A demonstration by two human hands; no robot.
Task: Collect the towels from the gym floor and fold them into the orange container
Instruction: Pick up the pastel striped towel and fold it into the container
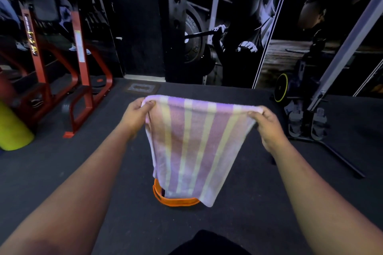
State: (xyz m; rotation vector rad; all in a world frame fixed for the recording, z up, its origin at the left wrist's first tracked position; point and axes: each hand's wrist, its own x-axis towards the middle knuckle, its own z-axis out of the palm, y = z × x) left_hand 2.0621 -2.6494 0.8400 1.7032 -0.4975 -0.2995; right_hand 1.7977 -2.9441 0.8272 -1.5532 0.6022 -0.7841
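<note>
Left hand (pixel 138 113) and right hand (pixel 267 125) each pinch one upper corner of a striped towel (pixel 189 145), thumbs on the near face, fingers curled behind; hands well apart, top edge stretched nearly level between them. Towel hangs flat, pink and pale-yellow stripes running downward, tapering to its lower hem. Hem hangs in front of the orange container (pixel 176 200), hiding most of it; only the near rim and left wall show, so contact cannot be judged. Container sits on dark rubber gym floor (pixel 72 172). Red steel rack (pixel 80 64) stands at left, a yellow-green roller (pixel 12 128) beside it at frame edge. Black-and-white wall mural (pixel 228 27) of weightlifting behind. Grey machine frame (pixel 342 58) at right. Both forearms extended forward, bare, roughly parallel.
</note>
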